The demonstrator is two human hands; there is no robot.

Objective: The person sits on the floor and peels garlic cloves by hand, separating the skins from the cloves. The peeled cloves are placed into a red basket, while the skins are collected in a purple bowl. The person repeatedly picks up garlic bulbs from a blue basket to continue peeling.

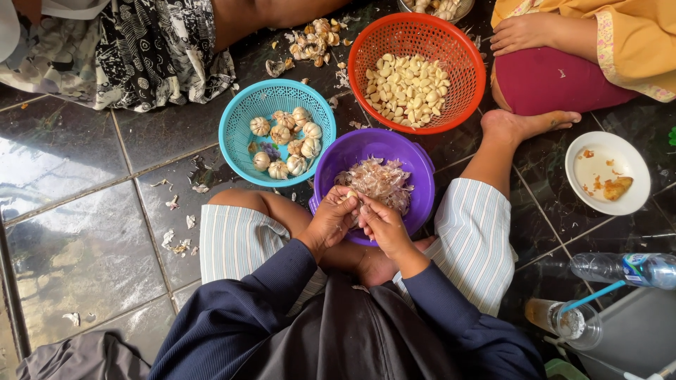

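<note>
Head view: left hand (pixel 329 222) and right hand (pixel 380 224) pinched shut on garlic clove (pixel 351 196), lower centre, over purple basket (pixel 420 172) so skins (pixel 380 179) drop in.

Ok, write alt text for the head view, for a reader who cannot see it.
Seen from above, a seated person's left hand and right hand peel a garlic clove over a purple bowl of papery skins. Beyond it on the dark tiled floor sit a teal basket of whole garlic bulbs and an orange basket of peeled cloves.
</note>
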